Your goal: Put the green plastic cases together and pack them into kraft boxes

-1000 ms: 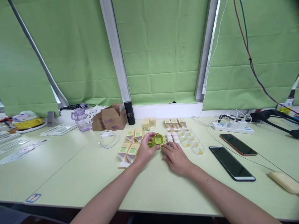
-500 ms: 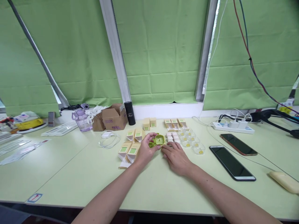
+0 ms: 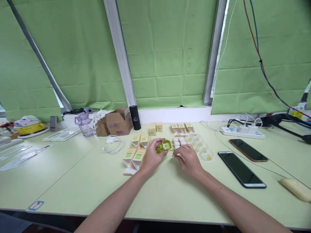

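My left hand [image 3: 151,156] is closed round a small green plastic case [image 3: 165,145] held just above the table. My right hand [image 3: 189,160] rests beside it to the right, fingers curled in a pinch over the small white blocks [image 3: 178,141]; what it pinches is too small to make out. Tan cartons with green labels [image 3: 136,156] lie to the left of my left hand. Clear round cups with yellow dots [image 3: 203,151] stand to the right of my right hand.
Two phones [image 3: 241,169] lie at the right, with a power strip [image 3: 242,131] and cables behind. A cardboard box [image 3: 118,122], black bottle [image 3: 134,117], purple jug [image 3: 84,124] and white charger cable [image 3: 112,144] are at the back left. A cream object [image 3: 296,189] lies far right.
My right hand has lifted and shifted right toward the white blocks, its fingers now curled. My left hand keeps the green case in nearly the same place.
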